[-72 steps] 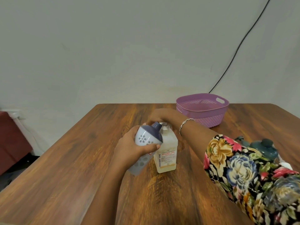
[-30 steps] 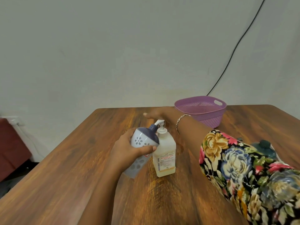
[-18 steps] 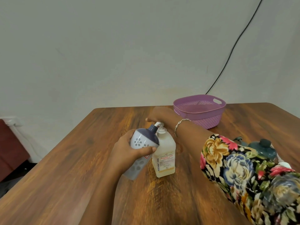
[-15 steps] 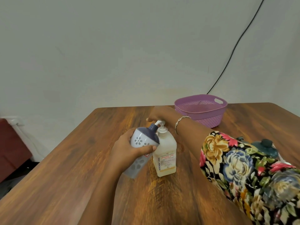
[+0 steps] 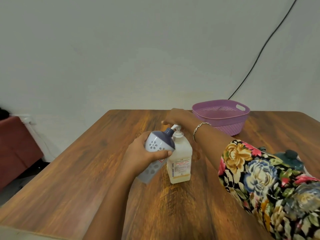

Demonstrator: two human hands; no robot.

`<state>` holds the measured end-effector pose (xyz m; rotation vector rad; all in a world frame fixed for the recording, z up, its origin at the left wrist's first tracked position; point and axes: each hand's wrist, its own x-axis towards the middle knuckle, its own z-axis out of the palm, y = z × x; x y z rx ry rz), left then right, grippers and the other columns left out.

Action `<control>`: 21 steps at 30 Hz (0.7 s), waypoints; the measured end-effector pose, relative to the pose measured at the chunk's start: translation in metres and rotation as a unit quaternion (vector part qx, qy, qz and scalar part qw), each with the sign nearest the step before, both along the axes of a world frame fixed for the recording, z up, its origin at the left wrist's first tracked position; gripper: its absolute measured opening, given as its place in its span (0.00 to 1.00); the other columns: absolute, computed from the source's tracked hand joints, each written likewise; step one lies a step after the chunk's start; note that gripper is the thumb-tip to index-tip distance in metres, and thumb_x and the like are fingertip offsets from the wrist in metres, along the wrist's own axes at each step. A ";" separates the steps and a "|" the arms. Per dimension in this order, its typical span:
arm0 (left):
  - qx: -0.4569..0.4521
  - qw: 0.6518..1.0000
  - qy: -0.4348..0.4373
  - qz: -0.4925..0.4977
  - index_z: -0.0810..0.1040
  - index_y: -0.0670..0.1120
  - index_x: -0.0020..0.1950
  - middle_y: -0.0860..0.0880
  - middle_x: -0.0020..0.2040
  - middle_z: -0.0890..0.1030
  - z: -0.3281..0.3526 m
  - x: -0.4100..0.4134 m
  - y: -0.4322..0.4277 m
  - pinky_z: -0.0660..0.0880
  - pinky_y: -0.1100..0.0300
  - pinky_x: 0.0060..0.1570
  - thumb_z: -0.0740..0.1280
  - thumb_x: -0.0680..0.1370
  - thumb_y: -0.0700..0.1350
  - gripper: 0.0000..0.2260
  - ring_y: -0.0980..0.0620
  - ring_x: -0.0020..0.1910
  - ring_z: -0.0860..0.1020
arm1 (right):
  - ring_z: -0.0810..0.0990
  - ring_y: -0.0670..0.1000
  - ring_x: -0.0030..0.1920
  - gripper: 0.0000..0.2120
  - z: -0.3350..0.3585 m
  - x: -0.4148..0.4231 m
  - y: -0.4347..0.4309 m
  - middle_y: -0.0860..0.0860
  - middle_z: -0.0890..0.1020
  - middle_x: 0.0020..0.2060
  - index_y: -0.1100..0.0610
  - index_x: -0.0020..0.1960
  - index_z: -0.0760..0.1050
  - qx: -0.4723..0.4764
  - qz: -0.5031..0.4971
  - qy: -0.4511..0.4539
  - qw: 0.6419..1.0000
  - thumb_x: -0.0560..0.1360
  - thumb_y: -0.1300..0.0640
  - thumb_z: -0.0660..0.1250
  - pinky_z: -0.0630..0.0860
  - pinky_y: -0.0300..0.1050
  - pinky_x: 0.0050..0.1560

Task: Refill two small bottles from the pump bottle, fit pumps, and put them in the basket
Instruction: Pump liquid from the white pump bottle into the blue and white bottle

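A square pump bottle (image 5: 180, 160) with pale yellow liquid stands mid-table, its white pump head raised. My right hand (image 5: 178, 116) rests flat on top of the pump head, fingers straight. My left hand (image 5: 143, 153) grips a small white bottle (image 5: 155, 149) with flower cut-outs and a dark blue top, tilted so that its open neck sits under the pump spout. A purple basket (image 5: 223, 116) stands at the back right with nothing visible inside it.
A dark teal bottle top (image 5: 289, 160) shows at the right, partly hidden by my floral sleeve. A black cable (image 5: 259, 54) runs down the wall behind the basket. A red seat (image 5: 15, 144) stands beyond the table's left edge.
My right hand pressed the pump head down and it has come back up, more than once. The small bottle has stayed tilted at the spout in my left hand.
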<state>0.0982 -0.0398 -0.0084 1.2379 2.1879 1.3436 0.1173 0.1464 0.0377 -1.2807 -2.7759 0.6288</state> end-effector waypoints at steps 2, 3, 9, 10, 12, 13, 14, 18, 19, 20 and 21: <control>0.005 1.000 -0.003 0.001 0.74 0.59 0.53 0.54 0.42 0.80 0.002 -0.001 -0.001 0.80 0.50 0.43 0.69 0.51 0.66 0.31 0.53 0.40 0.80 | 0.77 0.53 0.35 0.16 -0.002 -0.003 0.000 0.53 0.77 0.34 0.59 0.40 0.72 -0.011 0.003 -0.004 1.000 0.75 0.46 0.63 0.74 0.45 0.42; 0.003 1.000 -0.004 0.000 0.74 0.59 0.52 0.54 0.42 0.80 0.002 -0.001 -0.001 0.80 0.50 0.43 0.69 0.51 0.66 0.31 0.53 0.40 0.80 | 0.77 0.53 0.38 0.15 -0.003 -0.004 0.000 0.53 0.77 0.36 0.59 0.42 0.73 -0.002 0.003 -0.006 1.000 0.75 0.46 0.63 0.74 0.45 0.43; -0.004 1.000 -0.012 -0.003 0.74 0.60 0.51 0.55 0.42 0.80 -0.003 -0.002 0.001 0.80 0.50 0.44 0.70 0.51 0.66 0.30 0.54 0.41 0.80 | 0.77 0.55 0.55 0.16 -0.013 0.001 -0.003 0.54 0.79 0.55 0.57 0.56 0.76 0.077 -0.013 0.008 0.997 0.75 0.48 0.65 0.70 0.44 0.46; -0.003 1.000 -0.014 -0.003 0.74 0.60 0.51 0.55 0.43 0.80 -0.003 -0.002 0.002 0.80 0.50 0.44 0.70 0.51 0.66 0.30 0.54 0.41 0.80 | 0.78 0.55 0.55 0.16 -0.012 0.000 -0.002 0.54 0.79 0.55 0.57 0.56 0.76 0.076 -0.010 0.008 0.997 0.75 0.48 0.65 0.70 0.44 0.46; 0.006 1.000 -0.017 -0.004 0.74 0.60 0.51 0.54 0.43 0.81 -0.004 -0.002 0.003 0.80 0.52 0.43 0.70 0.51 0.66 0.31 0.54 0.41 0.80 | 0.78 0.56 0.53 0.14 -0.009 0.000 0.000 0.54 0.79 0.53 0.56 0.51 0.75 0.050 -0.003 0.004 0.999 0.74 0.46 0.65 0.71 0.45 0.45; 0.008 1.000 -0.016 -0.006 0.74 0.59 0.51 0.54 0.42 0.81 -0.003 -0.002 0.002 0.80 0.54 0.42 0.70 0.51 0.66 0.30 0.54 0.40 0.80 | 0.78 0.56 0.50 0.13 -0.006 -0.001 0.001 0.54 0.80 0.51 0.55 0.48 0.74 0.040 0.001 0.006 0.999 0.74 0.45 0.64 0.71 0.45 0.45; 0.006 1.000 -0.013 -0.009 0.74 0.59 0.51 0.54 0.42 0.81 -0.002 -0.002 0.002 0.80 0.56 0.41 0.71 0.51 0.65 0.30 0.55 0.39 0.80 | 0.78 0.55 0.47 0.13 -0.004 -0.001 0.002 0.53 0.79 0.48 0.56 0.46 0.72 0.033 0.004 0.007 0.999 0.74 0.45 0.64 0.71 0.45 0.44; 0.000 1.000 -0.006 -0.017 0.73 0.59 0.49 0.55 0.40 0.80 0.000 -0.002 0.000 0.78 0.62 0.38 0.73 0.55 0.61 0.25 0.57 0.38 0.80 | 0.77 0.55 0.46 0.13 -0.004 -0.003 0.000 0.54 0.79 0.46 0.57 0.45 0.71 0.019 0.007 0.002 1.000 0.75 0.46 0.64 0.71 0.45 0.44; 0.001 1.000 -0.004 -0.018 0.73 0.59 0.49 0.55 0.40 0.80 0.001 -0.002 0.000 0.77 0.62 0.37 0.73 0.55 0.62 0.25 0.57 0.37 0.80 | 0.77 0.55 0.47 0.12 -0.006 -0.003 0.000 0.54 0.79 0.48 0.56 0.45 0.72 0.030 0.004 -0.002 1.000 0.75 0.46 0.64 0.71 0.45 0.44; 0.000 1.000 -0.002 -0.018 0.73 0.59 0.49 0.55 0.41 0.80 0.001 -0.002 0.001 0.77 0.63 0.37 0.73 0.55 0.62 0.25 0.57 0.38 0.80 | 0.77 0.55 0.48 0.11 -0.008 -0.003 0.000 0.53 0.79 0.49 0.55 0.45 0.72 0.039 -0.001 -0.006 0.999 0.75 0.47 0.64 0.70 0.44 0.44; -0.004 1.000 0.001 -0.019 0.73 0.59 0.49 0.55 0.41 0.80 0.000 -0.002 0.001 0.77 0.63 0.37 0.73 0.55 0.62 0.25 0.57 0.38 0.79 | 0.77 0.55 0.49 0.11 -0.011 -0.003 -0.001 0.53 0.78 0.48 0.55 0.46 0.73 0.043 -0.006 -0.007 0.999 0.75 0.48 0.64 0.70 0.44 0.44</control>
